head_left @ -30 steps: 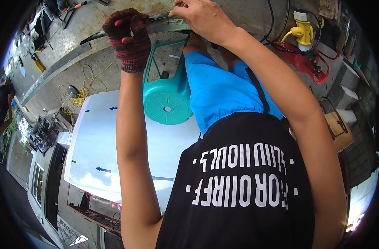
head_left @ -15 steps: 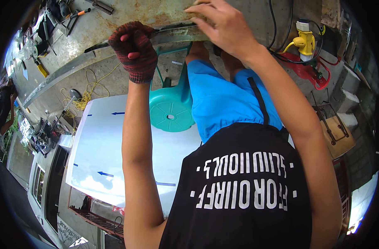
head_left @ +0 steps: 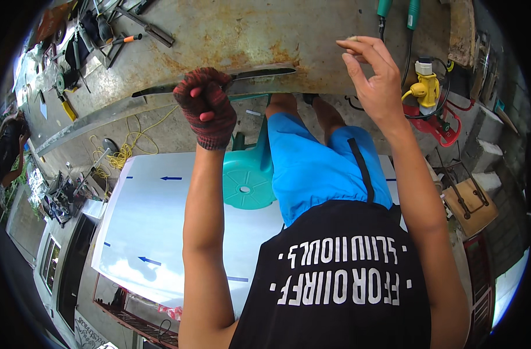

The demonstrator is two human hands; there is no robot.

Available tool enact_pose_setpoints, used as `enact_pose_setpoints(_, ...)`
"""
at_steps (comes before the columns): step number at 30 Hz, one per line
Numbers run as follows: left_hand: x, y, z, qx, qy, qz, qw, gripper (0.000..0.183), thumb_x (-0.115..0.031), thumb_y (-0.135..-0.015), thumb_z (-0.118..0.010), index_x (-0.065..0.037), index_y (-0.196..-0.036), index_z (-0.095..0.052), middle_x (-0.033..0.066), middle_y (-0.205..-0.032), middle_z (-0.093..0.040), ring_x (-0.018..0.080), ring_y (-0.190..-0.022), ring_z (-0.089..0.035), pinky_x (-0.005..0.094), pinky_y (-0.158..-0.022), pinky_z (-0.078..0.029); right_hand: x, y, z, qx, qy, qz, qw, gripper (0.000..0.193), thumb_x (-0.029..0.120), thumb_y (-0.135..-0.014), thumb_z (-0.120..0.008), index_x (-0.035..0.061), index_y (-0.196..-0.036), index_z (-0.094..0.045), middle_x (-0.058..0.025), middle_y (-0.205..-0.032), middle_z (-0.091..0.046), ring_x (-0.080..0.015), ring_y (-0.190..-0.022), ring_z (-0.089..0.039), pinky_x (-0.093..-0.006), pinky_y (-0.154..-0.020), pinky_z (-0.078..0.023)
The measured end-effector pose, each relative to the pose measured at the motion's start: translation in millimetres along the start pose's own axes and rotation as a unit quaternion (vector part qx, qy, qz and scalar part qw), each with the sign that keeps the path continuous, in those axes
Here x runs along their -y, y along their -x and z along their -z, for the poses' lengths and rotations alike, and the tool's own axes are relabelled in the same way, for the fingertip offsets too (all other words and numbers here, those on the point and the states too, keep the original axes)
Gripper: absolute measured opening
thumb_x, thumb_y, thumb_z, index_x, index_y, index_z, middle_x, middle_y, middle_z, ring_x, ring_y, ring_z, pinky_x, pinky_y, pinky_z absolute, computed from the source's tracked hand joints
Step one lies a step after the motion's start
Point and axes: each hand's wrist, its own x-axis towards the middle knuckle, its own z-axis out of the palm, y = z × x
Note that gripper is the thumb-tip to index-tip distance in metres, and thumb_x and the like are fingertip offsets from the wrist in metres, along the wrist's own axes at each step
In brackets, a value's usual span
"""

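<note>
My left hand (head_left: 206, 107), in a red and black knitted glove with some bare fingertips, is closed around the middle of a long, thin, dark metal blade (head_left: 264, 74). One end of the blade sticks out to the right over the rusty metal table (head_left: 248, 38), near its front edge. The other end narrows to a point on the left. My bare right hand (head_left: 373, 75) is off to the right of the blade, apart from it, with thumb and fingers spread. I see nothing clearly held in it.
Several hand tools, including an orange-handled one (head_left: 126, 39), lie at the table's left. Two green-handled cables (head_left: 412, 14) lie at the back right. A yellow plug connector (head_left: 426, 84) sits by a red stand (head_left: 440, 125). Below are a green stool (head_left: 251, 180) and yellow cord (head_left: 123, 154).
My right hand has moved right, away from the blade's end, which now shows fully. My left hand keeps its grip. The view has shifted, bringing more of the table into sight.
</note>
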Motion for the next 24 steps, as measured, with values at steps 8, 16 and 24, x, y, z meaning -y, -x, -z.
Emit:
enact_pose_setpoints(8,-9.9,-2.3,-5.4,0.034,-0.033,0.012,0.999,0.014,-0.004,-0.093,-0.054,-0.003,-0.079,-0.055,0.012,-0.079,-0.069,0.0201,-0.073,-0.068,0.0338,-0.066,-0.057,8.7,0.3,11.8,-0.001,-0.002,-0.035,0.999,0.02,0.006,-0.099,-0.069,0.0047,-0.118,-0.076,-0.011,-0.117,-0.069,-0.0223,-0.099,-0.071,-0.0324,-0.086,-0.059)
enact_pose_setpoints(16,15.2,3.5,17.9,0.094,-0.033,-0.038,0.994,0.008,-0.014,-0.103,-0.052,-0.008,-0.099,-0.048,0.0112,-0.086,-0.064,0.0217,-0.077,-0.065,0.036,-0.071,-0.056,15.1,-22.4,13.8,-0.003,-0.005,-0.034,0.999,0.02,0.002,-0.099,-0.068,0.0032,-0.117,-0.075,-0.011,-0.113,-0.069,-0.0223,-0.095,-0.071,-0.0319,-0.084,-0.058)
enact_pose_setpoints(24,5.6,2.2,14.5,0.132,-0.191,-0.083,0.969,0.002,-0.01,-0.107,-0.049,-0.009,-0.105,-0.048,0.0103,-0.091,-0.067,0.0194,-0.079,-0.064,0.0349,-0.075,-0.055,43.7,-53.3,-24.1,0.069,0.049,0.022,0.996,0.018,0.012,-0.091,-0.075,0.0053,-0.108,-0.072,-0.0121,-0.107,-0.069,-0.0322,-0.098,-0.066,-0.0404,-0.087,-0.053)
